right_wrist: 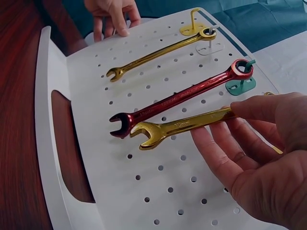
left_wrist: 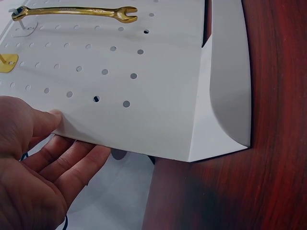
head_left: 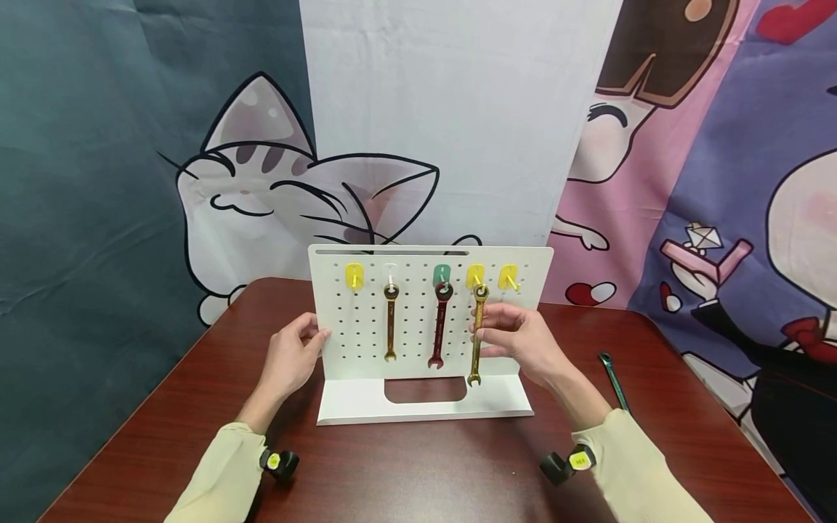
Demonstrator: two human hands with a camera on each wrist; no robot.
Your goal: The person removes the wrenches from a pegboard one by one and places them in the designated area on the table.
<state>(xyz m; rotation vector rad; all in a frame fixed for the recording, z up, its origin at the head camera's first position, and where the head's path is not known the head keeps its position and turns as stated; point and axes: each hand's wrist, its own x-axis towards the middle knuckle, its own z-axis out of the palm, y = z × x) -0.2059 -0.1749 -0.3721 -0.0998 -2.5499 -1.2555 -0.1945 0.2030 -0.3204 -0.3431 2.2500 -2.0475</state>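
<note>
A white pegboard [head_left: 414,334] stands upright on the table. My left hand [head_left: 290,359] grips its left edge, thumb [left_wrist: 45,122] on the front face and fingers behind. Between thumb and fingers, my right hand [head_left: 523,340] holds a gold combination wrench [right_wrist: 184,123], open end down. Its ring end is at a yellow hook [head_left: 476,274]; whether it hangs on the hook I cannot tell. Left of it, a red wrench [right_wrist: 180,98] hangs from a green hook [right_wrist: 241,86]. A smaller gold wrench [left_wrist: 72,10] hangs from a white hook [head_left: 390,274].
Two more yellow hooks, a left one [head_left: 354,276] and a right one [head_left: 508,277], hold no wrench. A green wrench [head_left: 613,379] lies on the brown table [head_left: 418,472] by my right forearm. Cartoon-printed cloth [head_left: 458,109] hangs behind the table.
</note>
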